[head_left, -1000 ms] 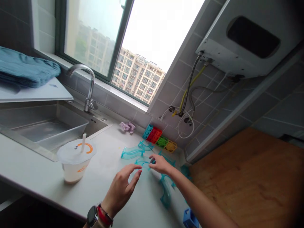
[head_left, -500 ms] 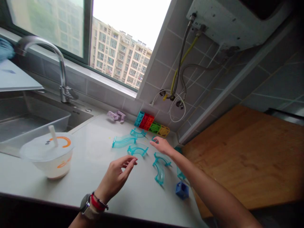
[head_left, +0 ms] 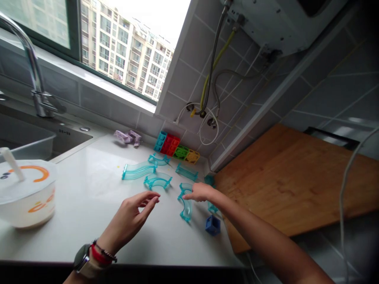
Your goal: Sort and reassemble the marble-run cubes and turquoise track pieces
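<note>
At the bent teal tracks, the grip of the right hand (head_left: 201, 191) is held with its fingers pointed toward the left; whether anything is pinched there cannot be told, as the fingertips are partly hidden. The upper bent track (head_left: 186, 186) is partly covered by this hand, and the lower bent track (head_left: 187, 208) is seen just below the fingers, laid on the white surface (head_left: 166, 244). By the left hand (head_left: 130, 217) nothing is held: its thumb and fingers are parted by a narrow gap above the surface, and a watch (head_left: 81, 257) and a red band (head_left: 100, 255) are worn at its wrist.

Beyond the right hand, a straight track (head_left: 187, 172) is laid, while an arched track (head_left: 158, 180), a wavy track (head_left: 139, 170) and a short track (head_left: 159, 159) are spread farther left. A dark blue block (head_left: 212, 225) is placed below the right forearm, near a wooden board (head_left: 296, 177). Along the wall, a row is formed by a light blue block (head_left: 160, 141), red blocks (head_left: 170, 144), a green block (head_left: 181, 152) and a yellow block (head_left: 192, 156). Lilac pieces (head_left: 128, 137) are set nearer the sink (head_left: 72, 139). At the far left, a lidded cup (head_left: 28, 201) (cut off by the view's edge) is fitted with a straw (head_left: 12, 163).
</note>
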Motion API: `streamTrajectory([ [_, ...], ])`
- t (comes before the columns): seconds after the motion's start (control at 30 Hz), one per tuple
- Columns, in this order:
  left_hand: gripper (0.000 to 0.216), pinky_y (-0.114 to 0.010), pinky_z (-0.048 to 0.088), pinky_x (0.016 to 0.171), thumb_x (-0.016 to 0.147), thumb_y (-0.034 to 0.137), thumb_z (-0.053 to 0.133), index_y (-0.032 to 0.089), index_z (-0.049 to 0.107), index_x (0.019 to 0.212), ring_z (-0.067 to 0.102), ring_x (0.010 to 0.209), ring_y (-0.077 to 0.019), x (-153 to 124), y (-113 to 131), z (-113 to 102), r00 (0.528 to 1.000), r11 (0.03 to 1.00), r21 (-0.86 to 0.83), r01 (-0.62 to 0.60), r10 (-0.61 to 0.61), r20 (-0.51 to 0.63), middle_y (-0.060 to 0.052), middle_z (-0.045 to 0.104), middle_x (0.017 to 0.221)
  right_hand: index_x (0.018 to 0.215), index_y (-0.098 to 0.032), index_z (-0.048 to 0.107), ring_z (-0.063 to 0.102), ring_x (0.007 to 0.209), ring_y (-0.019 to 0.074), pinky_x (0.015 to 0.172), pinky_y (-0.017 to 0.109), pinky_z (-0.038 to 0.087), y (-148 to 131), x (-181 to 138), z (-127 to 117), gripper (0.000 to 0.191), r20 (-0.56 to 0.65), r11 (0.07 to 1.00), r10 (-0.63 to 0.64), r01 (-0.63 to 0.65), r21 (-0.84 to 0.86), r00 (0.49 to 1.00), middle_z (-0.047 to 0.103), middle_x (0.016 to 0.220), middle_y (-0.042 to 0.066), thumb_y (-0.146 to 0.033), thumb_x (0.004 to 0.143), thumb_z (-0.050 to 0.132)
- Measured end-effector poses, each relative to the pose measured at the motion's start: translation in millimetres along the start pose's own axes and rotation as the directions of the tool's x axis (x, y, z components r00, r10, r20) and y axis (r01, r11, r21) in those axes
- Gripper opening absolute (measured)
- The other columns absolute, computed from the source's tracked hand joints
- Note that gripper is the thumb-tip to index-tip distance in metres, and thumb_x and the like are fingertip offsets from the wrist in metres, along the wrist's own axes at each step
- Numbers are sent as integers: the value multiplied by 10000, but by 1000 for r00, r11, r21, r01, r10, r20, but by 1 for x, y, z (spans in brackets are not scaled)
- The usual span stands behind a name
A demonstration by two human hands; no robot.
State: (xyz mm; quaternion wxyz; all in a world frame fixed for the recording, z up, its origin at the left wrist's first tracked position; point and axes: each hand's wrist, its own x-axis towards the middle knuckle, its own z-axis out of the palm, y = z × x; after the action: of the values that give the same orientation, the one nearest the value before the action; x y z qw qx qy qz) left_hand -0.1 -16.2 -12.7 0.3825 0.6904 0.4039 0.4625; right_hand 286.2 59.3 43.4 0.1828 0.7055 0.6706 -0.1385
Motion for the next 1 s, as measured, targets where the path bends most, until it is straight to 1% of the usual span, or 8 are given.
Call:
streamTrajectory([
  [0.13,308,-289,610,797,1011,457,589,235,751,1149,758,896,-202,-1,-2,1,1000,1000,16,-4,4,16,-42,805,1046,546,-260,659,718,700,274,617,314,513,-11,-1,13,592,-45,998,-39,37,-44,998,647,541,31,-816,458,843],
  [0.2,315,-292,613,794,1011,461,586,234,749,1158,760,905,-207,-1,-2,1,1000,1000,23,-4,4,25,-46,806,1048,533,-259,643,728,706,283,612,314,516,-14,-1,19,586,-61,997,-53,50,-51,997,646,545,26,-782,406,876],
  [0.4,325,-292,621,788,1008,477,583,232,755,1136,768,889,-207,2,-1,3,999,1000,27,-9,8,36,-47,812,1034,570,-246,641,725,706,289,568,310,481,-13,-15,38,355,-67,996,-74,70,-50,995,664,602,34,-503,542,884],
  [0.6,308,-302,617,798,1020,453,550,245,743,1139,769,899,-212,3,-6,11,997,996,75,-42,36,74,-44,812,1049,955,-263,731,707,759,268,589,299,450,-9,-44,46,366,-51,977,-213,214,3,976,740,813,43,-403,633,832],
  [0.7,295,-356,614,838,1012,354,535,263,726,1218,764,966,-253,2,-14,15,992,953,293,-73,39,122,-62,795,1142,1064,-274,719,698,777,252,598,278,420,-8,-56,45,432,-28,939,-339,340,52,940,745,836,19,-332,648,816],
  [0.8,472,-408,605,888,948,155,523,302,672,1371,738,1075,-290,-2,-20,22,969,860,489,-147,27,244,-76,746,1282,1095,-271,720,688,792,229,612,260,414,-11,-65,45,444,4,878,-471,468,102,882,754,867,4,-296,660,804],
  [0.9,688,-429,562,1013,883,10,487,346,597,1474,685,1201,-276,-4,-22,28,922,836,486,-257,62,381,-78,687,1386,1146,-260,712,679,834,224,659,262,435,-13,-69,42,469,5,829,-550,545,125,835,763,965,24,-264,683,788],
  [1.0,759,-487,509,1096,834,-2,588,357,565,1503,607,1323,-309,-4,-23,30,906,831,480,-283,67,419,-96,602,1501,1190,-249,694,679,903,245,724,286,461,-12,-69,35,490,-1,806,-583,579,125,812,755,1065,51,-234,705,765],
])
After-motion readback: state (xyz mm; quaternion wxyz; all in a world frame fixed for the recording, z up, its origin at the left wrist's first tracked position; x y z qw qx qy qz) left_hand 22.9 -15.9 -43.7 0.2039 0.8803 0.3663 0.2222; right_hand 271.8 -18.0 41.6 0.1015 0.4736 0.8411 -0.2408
